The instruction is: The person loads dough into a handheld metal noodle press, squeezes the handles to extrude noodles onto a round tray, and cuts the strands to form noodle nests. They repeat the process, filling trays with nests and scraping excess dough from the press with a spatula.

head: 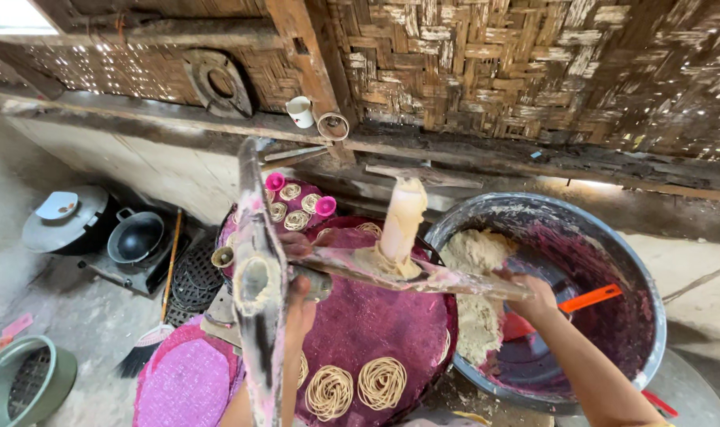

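At frame right I see my right hand (536, 298) grasping the press lever (423, 277) over a basin (621, 237) of dough (474, 261); my left hand (299, 304) grips the press (257, 285) above noodle coils (358, 387) on a purple tray (376, 324).

A long wooden lever press (328, 265), smeared with pink and pale dough, is lying across the scene above a round magenta woven mat (376, 324). Its pale cylindrical plunger (402, 221) is standing nearly upright on the horizontal arm. Coiled beige noodle nests (382, 383) are resting on the mat's near edge.
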